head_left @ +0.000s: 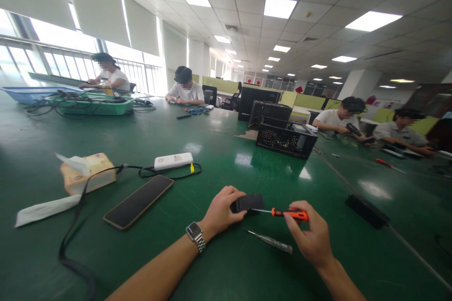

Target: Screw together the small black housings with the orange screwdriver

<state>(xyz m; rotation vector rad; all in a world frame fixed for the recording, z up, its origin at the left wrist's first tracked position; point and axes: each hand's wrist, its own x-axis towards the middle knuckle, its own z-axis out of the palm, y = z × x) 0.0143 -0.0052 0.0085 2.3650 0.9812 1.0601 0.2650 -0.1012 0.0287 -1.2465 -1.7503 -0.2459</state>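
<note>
My left hand (226,209) is closed around the left end of a small black rectangular case (251,202) on the green table. What kind of device the case is, I cannot make out. In my right hand (312,235) is an orange and black screwdriver (290,214), gripped by its handle. Its thin metal shaft points left, and the tip meets the near edge of the case. A second screwdriver with a clear handle (273,242) lies on the table just below, between my two hands. A watch with a metal band (196,235) is on my left wrist.
Left of my hands lie a smartphone (139,201), a white power strip (173,161) with a black cable and a tissue box (88,174). A black adapter (367,210) rests at right. Farther off stand an open computer case (286,137) and a green basket (93,106). Several people sit around the table.
</note>
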